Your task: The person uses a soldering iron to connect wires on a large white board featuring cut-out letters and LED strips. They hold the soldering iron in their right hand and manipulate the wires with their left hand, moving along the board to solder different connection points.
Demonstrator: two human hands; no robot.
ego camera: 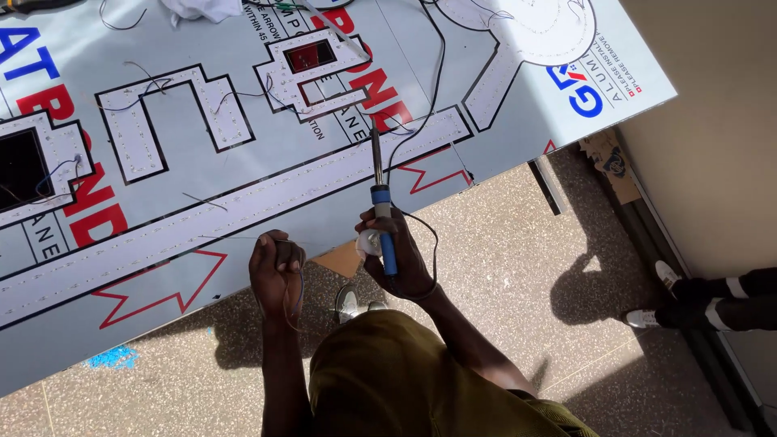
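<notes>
Now my right hand [396,255] fingers grip the iron [380,202], tip pointing away over the bench [243,210]; left hand [277,263] fingers pinch a wire [301,283].

the soldering iron [384,212] has a blue handle and dull grey metal shaft; the panel [340,202] is pale grey-white with red and blue print and black outlines; the led strips [243,210] are white, dotted; the floor [502,243] is speckled beige; the garment [405,380] is olive; the wires [433,89] are black.

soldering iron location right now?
Head view, centre: the blue-handled soldering iron is gripped in the right hand, its tip over the white sign panel, right of the left hand.
</notes>
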